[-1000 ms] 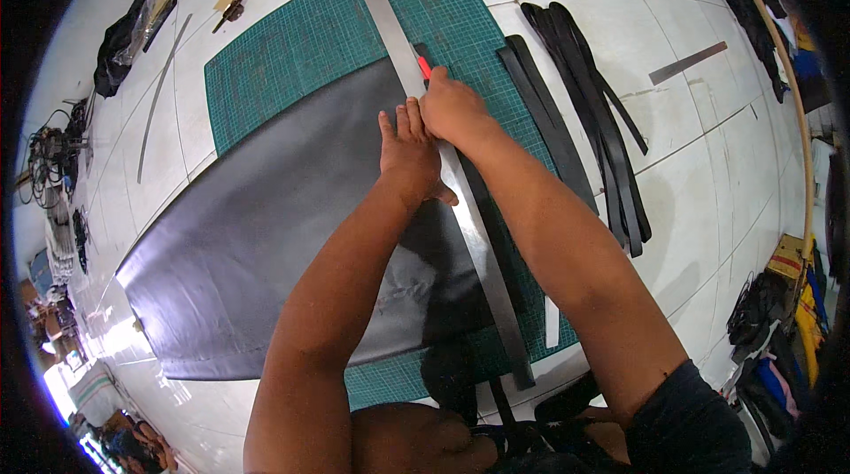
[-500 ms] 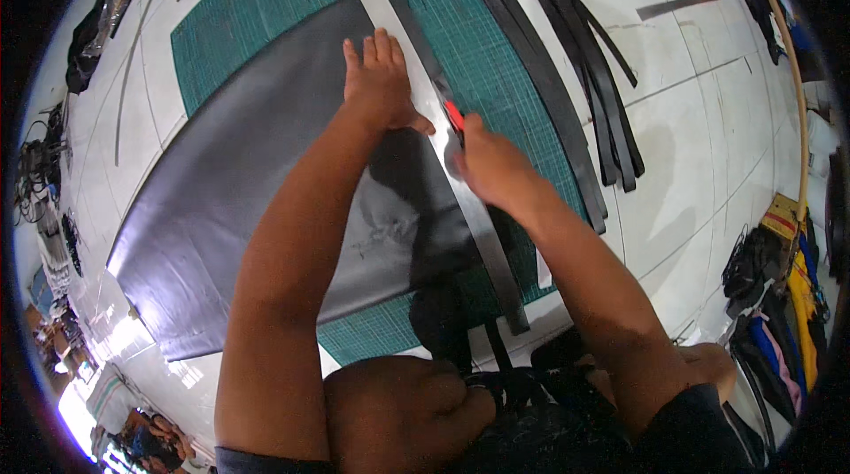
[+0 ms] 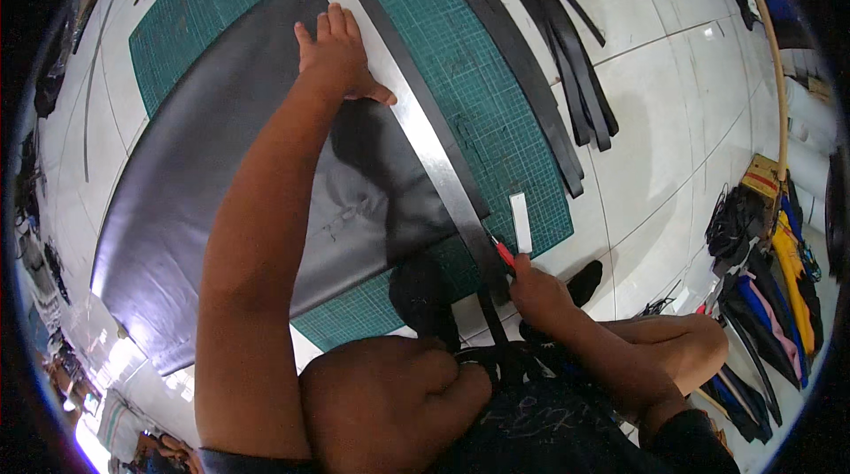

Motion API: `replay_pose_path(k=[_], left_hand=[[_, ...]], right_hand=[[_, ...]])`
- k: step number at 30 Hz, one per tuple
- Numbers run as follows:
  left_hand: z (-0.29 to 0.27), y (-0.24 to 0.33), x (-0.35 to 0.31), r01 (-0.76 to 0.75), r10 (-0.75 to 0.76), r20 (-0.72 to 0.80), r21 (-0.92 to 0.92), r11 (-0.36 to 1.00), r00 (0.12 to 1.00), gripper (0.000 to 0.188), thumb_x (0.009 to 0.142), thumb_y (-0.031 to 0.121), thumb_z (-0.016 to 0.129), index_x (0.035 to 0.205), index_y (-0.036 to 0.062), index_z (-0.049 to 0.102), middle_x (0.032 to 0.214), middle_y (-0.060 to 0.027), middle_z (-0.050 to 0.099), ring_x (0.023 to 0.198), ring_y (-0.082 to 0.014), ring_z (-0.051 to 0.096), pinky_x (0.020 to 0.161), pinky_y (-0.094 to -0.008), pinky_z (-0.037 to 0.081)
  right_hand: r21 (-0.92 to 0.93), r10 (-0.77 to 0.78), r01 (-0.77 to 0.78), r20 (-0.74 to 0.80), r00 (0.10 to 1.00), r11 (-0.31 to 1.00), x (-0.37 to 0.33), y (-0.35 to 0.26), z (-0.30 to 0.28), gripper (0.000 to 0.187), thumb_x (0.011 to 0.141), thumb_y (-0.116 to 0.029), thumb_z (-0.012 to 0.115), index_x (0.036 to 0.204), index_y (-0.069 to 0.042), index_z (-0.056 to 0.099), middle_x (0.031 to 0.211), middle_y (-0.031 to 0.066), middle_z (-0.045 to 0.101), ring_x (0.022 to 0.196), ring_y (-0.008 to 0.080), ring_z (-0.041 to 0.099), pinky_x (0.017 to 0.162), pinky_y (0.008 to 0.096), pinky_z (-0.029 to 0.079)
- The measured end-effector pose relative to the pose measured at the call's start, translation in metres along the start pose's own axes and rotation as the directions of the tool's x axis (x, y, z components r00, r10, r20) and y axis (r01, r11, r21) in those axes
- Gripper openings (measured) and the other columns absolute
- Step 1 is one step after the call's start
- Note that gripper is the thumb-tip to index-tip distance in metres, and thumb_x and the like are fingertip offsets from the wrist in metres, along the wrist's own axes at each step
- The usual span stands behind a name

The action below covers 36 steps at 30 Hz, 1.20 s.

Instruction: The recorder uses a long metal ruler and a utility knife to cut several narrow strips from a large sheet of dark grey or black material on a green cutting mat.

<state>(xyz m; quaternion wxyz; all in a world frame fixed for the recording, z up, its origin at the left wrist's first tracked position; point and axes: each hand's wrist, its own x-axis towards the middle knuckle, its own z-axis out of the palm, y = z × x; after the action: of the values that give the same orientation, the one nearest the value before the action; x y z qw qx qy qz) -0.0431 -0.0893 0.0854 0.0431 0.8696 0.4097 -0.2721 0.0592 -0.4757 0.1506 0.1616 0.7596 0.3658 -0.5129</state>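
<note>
A large sheet of black leather (image 3: 221, 173) lies across a green cutting mat (image 3: 478, 76) on the white tiled floor. A long steel ruler (image 3: 398, 102) runs along the sheet's right edge, with a thin black strip beside it. My left hand (image 3: 336, 58) presses flat on the sheet, fingers spread, its thumb against the ruler. My right hand (image 3: 536, 292) is at the near end of the ruler, closed around a red-handled knife (image 3: 503, 253) with its tip at the ruler's edge.
Several cut black strips (image 3: 549, 58) lie on the mat's right side and on the floor. A small white piece (image 3: 521, 222) rests near the mat's corner. Bags and coloured items (image 3: 770, 262) crowd the right. My knees fill the lower middle.
My right hand has drawn the knife down along the ruler toward me, from mid-ruler to its near end. My left hand stays pressing on the sheet beside the ruler.
</note>
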Motion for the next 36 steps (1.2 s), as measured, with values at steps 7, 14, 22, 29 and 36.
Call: replay_pose_path(k=[7,14,22,29,36], left_hand=[[-0.005,-0.01,-0.007,0.032,-0.032,0.035,0.006,0.999,0.999,0.155,0.044,0.074,0.084,0.151,-0.0099,0.009,0.16,-0.0265,0.009,0.148,-0.0407,0.015,0.115,-0.0642,0.018],[-0.001,0.004,-0.002,-0.007,0.008,0.047,-0.035,0.999,0.999,0.147,0.051,0.069,0.083,0.151,-0.0093,0.012,0.16,-0.026,0.011,0.149,-0.0391,0.013,0.115,-0.0625,0.018],[-0.005,-0.002,-0.001,-0.022,0.024,0.105,-0.023,0.999,0.994,0.146,0.051,0.072,0.082,0.153,-0.0044,0.011,0.16,-0.0261,0.009,0.149,-0.0403,0.012,0.114,-0.0626,0.019],[-0.001,-0.002,-0.001,-0.024,0.028,0.088,-0.051,0.998,0.996,0.145,0.053,0.071,0.081,0.153,-0.0063,0.01,0.16,-0.0289,0.008,0.148,-0.0424,0.012,0.115,-0.0629,0.018],[0.001,-0.011,-0.007,-0.022,0.024,0.11,-0.023,0.999,0.994,0.148,0.05,0.071,0.083,0.152,-0.0077,0.009,0.161,-0.0249,0.009,0.149,-0.0385,0.013,0.115,-0.0608,0.018]], right_hand=[[0.016,-0.258,0.262,-0.128,0.958,0.965,0.011,-0.042,-0.098,0.031,0.095,-0.02,0.053,0.115,-0.002,0.037,0.083,0.0306,0.063,0.08,0.0502,0.063,0.069,0.0593,0.048],[-0.029,-0.404,0.47,-0.559,0.724,0.882,0.175,-0.178,-0.196,0.043,0.093,-0.026,0.054,0.12,0.004,0.04,0.091,0.0365,0.063,0.088,0.0526,0.063,0.08,0.0588,0.049],[0.066,-0.248,0.321,-0.496,0.832,0.945,0.218,-0.287,-0.246,0.057,0.089,-0.026,0.063,0.129,0.008,0.041,0.123,0.0294,0.06,0.116,0.043,0.059,0.101,0.049,0.046],[-0.072,-0.363,0.372,-0.444,0.819,0.926,0.23,-0.293,-0.255,0.051,0.088,-0.021,0.06,0.125,0.011,0.045,0.111,0.0296,0.064,0.101,0.0401,0.065,0.086,0.0469,0.052],[0.013,-0.383,0.419,-0.381,0.841,0.908,0.19,-0.271,-0.226,0.042,0.087,-0.014,0.055,0.123,0.007,0.047,0.096,0.0302,0.068,0.082,0.0388,0.071,0.069,0.0467,0.055]])
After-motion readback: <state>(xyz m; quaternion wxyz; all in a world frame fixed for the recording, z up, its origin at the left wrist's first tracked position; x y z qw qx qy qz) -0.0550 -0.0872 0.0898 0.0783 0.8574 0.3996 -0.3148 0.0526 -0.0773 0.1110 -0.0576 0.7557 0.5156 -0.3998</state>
